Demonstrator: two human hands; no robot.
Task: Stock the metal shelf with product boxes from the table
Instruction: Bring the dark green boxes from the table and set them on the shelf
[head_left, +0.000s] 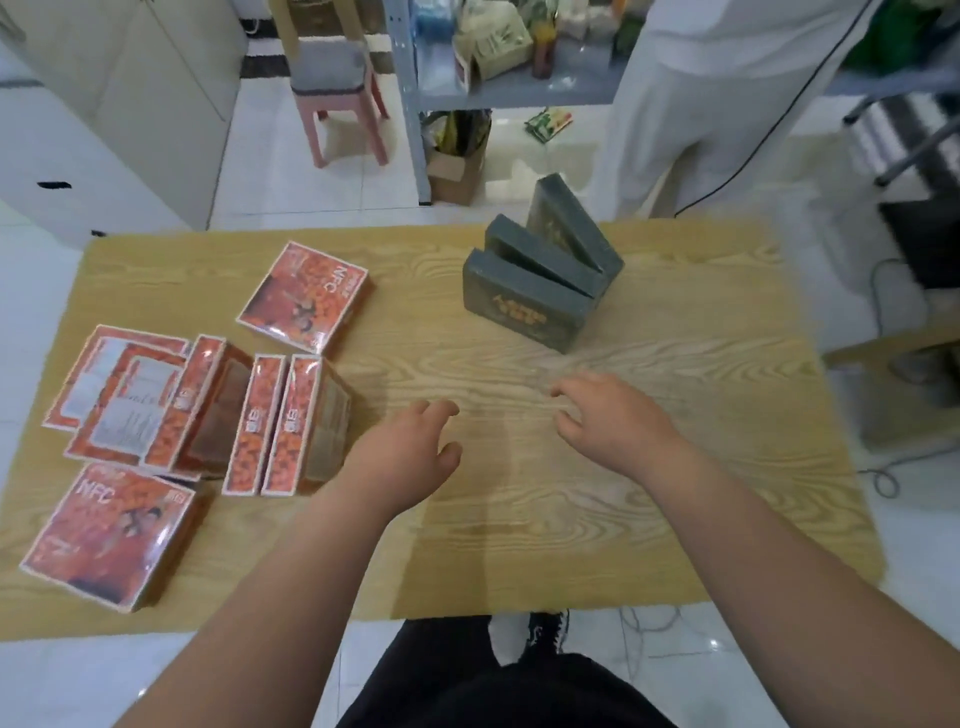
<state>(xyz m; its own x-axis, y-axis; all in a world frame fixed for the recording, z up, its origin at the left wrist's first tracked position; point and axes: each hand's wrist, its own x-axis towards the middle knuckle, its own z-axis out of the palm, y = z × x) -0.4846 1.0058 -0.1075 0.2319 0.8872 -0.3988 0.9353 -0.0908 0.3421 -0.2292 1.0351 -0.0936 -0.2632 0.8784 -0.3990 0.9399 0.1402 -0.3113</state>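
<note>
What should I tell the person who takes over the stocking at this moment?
Left hand: open, empty, over the table beside the orange boxes.
Right hand: open, empty, over the table's middle.
Orange boxes: clustered at the table's left, some flat, some on edge.
Three dark grey boxes lean together at the far side.
Done: cannot tell; no such box shows on the metal shelf.
Left: carry all of them to the shelf.

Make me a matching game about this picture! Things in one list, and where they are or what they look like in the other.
1 orange boxes
2 grey boxes
3 stool
4 metal shelf

A pink legs, on the floor
B leaning together, far side of the table
C holds packets
D left part of the table

Pairs: 1-D, 2-B, 3-A, 4-C
</note>
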